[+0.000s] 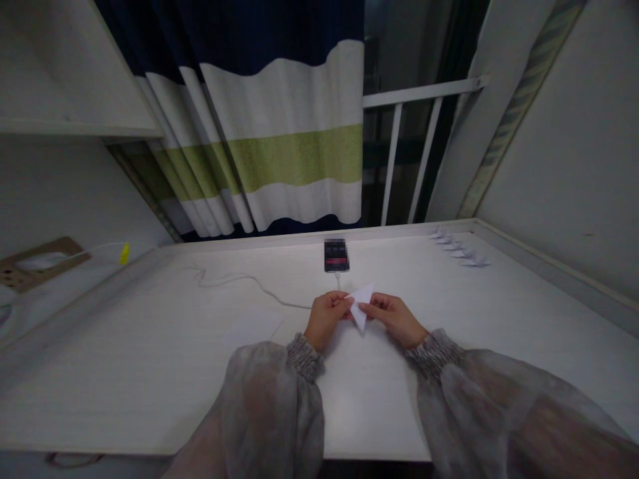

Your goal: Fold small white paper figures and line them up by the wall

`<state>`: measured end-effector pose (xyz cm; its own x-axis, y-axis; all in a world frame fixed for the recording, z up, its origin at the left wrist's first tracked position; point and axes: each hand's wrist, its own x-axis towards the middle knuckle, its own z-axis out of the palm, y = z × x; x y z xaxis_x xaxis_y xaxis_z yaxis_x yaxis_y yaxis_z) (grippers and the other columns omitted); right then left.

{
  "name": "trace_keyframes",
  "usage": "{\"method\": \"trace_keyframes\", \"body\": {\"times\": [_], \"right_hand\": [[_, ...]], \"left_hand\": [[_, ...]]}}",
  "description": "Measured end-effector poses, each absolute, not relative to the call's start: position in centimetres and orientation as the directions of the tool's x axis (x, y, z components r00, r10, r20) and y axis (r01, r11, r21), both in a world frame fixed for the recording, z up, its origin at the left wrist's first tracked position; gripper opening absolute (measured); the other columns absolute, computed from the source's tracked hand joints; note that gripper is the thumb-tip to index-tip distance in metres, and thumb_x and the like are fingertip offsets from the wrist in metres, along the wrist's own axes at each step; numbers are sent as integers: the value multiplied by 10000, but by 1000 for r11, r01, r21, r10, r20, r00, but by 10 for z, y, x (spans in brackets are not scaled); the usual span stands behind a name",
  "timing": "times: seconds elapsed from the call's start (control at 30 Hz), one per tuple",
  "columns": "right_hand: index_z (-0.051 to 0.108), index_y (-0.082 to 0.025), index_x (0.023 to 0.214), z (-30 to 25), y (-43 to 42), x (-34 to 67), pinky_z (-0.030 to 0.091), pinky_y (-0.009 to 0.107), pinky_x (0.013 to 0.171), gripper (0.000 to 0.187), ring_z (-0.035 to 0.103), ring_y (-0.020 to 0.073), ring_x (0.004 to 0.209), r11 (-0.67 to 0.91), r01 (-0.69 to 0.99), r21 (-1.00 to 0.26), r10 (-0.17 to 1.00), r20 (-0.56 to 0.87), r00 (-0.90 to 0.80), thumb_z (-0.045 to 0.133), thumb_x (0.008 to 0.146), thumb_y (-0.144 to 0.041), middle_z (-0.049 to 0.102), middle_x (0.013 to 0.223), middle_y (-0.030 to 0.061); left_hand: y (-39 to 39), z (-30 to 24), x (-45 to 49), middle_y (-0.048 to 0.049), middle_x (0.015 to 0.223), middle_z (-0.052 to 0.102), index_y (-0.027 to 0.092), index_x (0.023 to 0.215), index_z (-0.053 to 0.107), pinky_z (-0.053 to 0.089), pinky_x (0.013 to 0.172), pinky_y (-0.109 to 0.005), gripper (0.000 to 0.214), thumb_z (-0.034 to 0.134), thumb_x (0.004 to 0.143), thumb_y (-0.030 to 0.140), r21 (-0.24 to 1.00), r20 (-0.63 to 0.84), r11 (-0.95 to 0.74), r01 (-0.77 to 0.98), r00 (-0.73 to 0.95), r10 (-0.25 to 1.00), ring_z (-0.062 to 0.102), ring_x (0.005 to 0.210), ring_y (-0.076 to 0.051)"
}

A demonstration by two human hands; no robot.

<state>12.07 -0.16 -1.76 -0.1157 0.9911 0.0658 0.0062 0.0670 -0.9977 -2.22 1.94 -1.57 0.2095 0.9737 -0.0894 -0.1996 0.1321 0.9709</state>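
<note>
Between my two hands is a folded piece of white paper [361, 318], held up over the white desk [369, 399]. My left hand [327, 318] pinches its left side, thumb on the near face. From the other side my right hand [394, 316] grips it between thumb and fingers. One point of the paper sticks up to the right and another hangs down. The fingers behind the paper are partly hidden. Just beyond my hands lies a phone [336, 255], its screen lit but blurred, with a white cable [279, 301] plugged into its near end.
Several small folded paper figures [459, 250] stand in a row at the back right. A flat white sheet [254, 326] lies left of my left hand. A power strip [44, 259] with a plug is at far left. A striped curtain [294, 153] hangs behind the desk.
</note>
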Motion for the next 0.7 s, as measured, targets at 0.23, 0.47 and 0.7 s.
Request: {"method": "trace_keyframes", "body": {"times": [0.23,0.47,0.7], "right_hand": [[511,-149,501,-22,-2,122,310,226,506,277,410,76,479,31,2,-1000,992,30,-121,638,582,-382,495,487,-45],[512,-153,457,-26,-2,122,264,230,441,283,364,66,403,34,17,-999,997,32,-74,621,604,-369,467,418,-46],[567,-138,548,-21,-3,124,358,239,499,306,465,93,453,70,-33,-997,997,69,20,599,614,-435,547,484,-6]], "left_hand": [[17,-20,-24,-14,546,605,92,657,582,452,499,-210,287,714,525,310,980,-130,172,-102,329,935,537,469,-80],[15,-21,-26,-37,545,614,87,657,583,444,489,-197,236,683,588,290,972,-134,194,-130,369,920,543,452,-81],[14,-18,-29,-28,538,606,89,649,578,455,505,-197,186,651,627,259,966,-130,187,-179,293,947,546,463,-80]]}}
